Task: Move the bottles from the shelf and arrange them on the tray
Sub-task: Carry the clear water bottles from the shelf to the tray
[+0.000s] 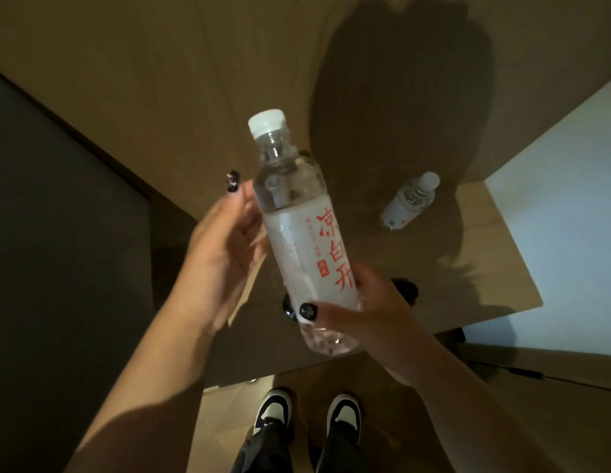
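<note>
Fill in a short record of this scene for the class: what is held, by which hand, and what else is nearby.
held item: water bottle, white cap, red lettering
right hand: grips the bottle's lower end
left hand: fingers touch the bottle's side
second bottle: stands on the wooden surface, untouched
tray: not seen
below: two shoes

bottle: lower body being covered by right hand, small label print blurring past reading | left hand: fingertips lying hidden behind bottle | second bottle, at 2 o'clock: label too small to tell | shoes, at 6 o'clock: heels being hidden by trouser legs
</note>
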Motion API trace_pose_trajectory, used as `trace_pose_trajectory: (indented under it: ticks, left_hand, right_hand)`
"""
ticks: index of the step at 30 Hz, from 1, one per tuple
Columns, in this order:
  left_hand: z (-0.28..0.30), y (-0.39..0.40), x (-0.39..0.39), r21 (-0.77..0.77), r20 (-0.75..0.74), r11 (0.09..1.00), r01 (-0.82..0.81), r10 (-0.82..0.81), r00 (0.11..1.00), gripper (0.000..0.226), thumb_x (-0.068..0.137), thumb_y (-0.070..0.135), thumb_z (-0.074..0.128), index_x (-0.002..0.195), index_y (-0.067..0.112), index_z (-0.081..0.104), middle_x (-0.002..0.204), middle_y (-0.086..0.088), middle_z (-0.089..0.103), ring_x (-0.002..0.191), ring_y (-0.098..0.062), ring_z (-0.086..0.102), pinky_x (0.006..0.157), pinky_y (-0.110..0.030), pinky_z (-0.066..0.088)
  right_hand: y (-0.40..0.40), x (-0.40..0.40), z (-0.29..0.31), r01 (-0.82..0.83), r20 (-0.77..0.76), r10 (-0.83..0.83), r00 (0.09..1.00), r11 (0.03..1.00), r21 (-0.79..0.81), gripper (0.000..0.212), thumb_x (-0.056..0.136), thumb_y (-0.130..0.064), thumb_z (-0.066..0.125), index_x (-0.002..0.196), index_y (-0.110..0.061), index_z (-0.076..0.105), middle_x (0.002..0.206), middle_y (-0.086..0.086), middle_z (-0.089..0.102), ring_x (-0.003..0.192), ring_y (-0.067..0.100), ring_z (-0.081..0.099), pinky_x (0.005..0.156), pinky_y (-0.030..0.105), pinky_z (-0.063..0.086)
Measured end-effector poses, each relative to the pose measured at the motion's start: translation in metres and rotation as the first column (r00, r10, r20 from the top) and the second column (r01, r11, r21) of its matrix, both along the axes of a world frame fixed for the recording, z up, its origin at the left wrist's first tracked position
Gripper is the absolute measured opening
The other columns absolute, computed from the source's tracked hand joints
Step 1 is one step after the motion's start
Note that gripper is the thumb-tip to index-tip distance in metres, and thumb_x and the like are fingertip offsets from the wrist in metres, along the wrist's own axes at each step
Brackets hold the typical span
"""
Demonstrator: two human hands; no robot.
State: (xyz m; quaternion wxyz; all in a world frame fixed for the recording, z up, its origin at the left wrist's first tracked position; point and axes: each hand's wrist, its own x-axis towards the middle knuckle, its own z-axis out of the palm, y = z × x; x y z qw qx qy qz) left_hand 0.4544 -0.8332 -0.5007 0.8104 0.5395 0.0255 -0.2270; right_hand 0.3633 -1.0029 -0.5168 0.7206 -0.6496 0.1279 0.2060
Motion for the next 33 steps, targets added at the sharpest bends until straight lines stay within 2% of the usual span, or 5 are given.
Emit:
trace_pose_trajectory:
  ticks: [9,15,18,27,33]
  left_hand:
    - [-0.022,-0.050,-0.017,-0.211,-0.132,0.975,0.071,-0.100,0.986,0.069,0.075,0.059,0.064,0.130,0.018,0.056,0.127,-0.020,0.060,0.118,-0.034,0.058,0.094,-0.048,0.050]
    - [-0.028,-0.065,-0.005,-0.305,-0.159,0.952,-0.023,-0.027,0.987,0.047,0.084,0.055,0.046,0.110,0.021,0.064,0.092,-0.003,0.067,0.086,-0.023,0.062,0.077,-0.040,0.053]
    - [-0.032,-0.062,0.009,-0.340,-0.185,0.940,0.004,-0.071,0.980,0.057,0.083,0.055,0.051,0.127,0.018,0.047,0.100,-0.004,0.056,0.088,-0.021,0.057,0.081,-0.039,0.048]
    - [-0.044,-0.066,0.011,-0.022,-0.482,0.996,-0.083,0.062,0.874,0.063,0.063,0.063,0.059,0.110,0.022,0.067,0.090,-0.005,0.073,0.075,-0.020,0.069,0.071,-0.039,0.056]
    - [-0.048,-0.068,0.007,-0.016,-0.420,0.996,-0.093,0.078,0.904,0.049,0.071,0.060,0.055,0.090,0.020,0.074,0.080,-0.008,0.070,0.064,-0.019,0.066,0.058,-0.032,0.056]
  right_hand:
    - [-0.022,-0.008,0.000,-0.044,-0.184,0.097,0.978,0.960,0.276,0.053,0.074,-0.028,0.071,0.124,-0.015,0.058,0.104,0.003,0.071,0.097,0.020,0.068,0.079,0.030,0.053]
    - [-0.069,0.015,-0.011,0.012,-0.217,-0.041,0.975,0.991,-0.134,0.035,0.082,-0.042,0.065,0.109,-0.020,0.060,0.102,0.006,0.072,0.098,0.025,0.069,0.083,0.032,0.055]
    - [-0.103,0.034,-0.022,0.253,0.051,-0.266,0.963,0.816,-0.520,0.014,0.093,-0.020,0.058,0.080,-0.024,0.056,0.081,0.001,0.064,0.081,0.022,0.064,0.067,0.023,0.046]
    - [-0.142,0.114,-0.089,0.425,0.309,-0.315,0.897,0.427,-0.798,0.068,0.089,-0.025,0.064,0.146,-0.013,0.029,0.145,0.012,0.034,0.130,0.025,0.037,0.086,0.008,0.024]
    - [-0.158,0.125,-0.113,0.238,0.155,-0.208,0.966,0.470,-0.850,0.053,0.094,-0.017,0.054,0.143,-0.015,0.033,0.140,0.016,0.041,0.122,0.034,0.050,0.095,0.044,0.048]
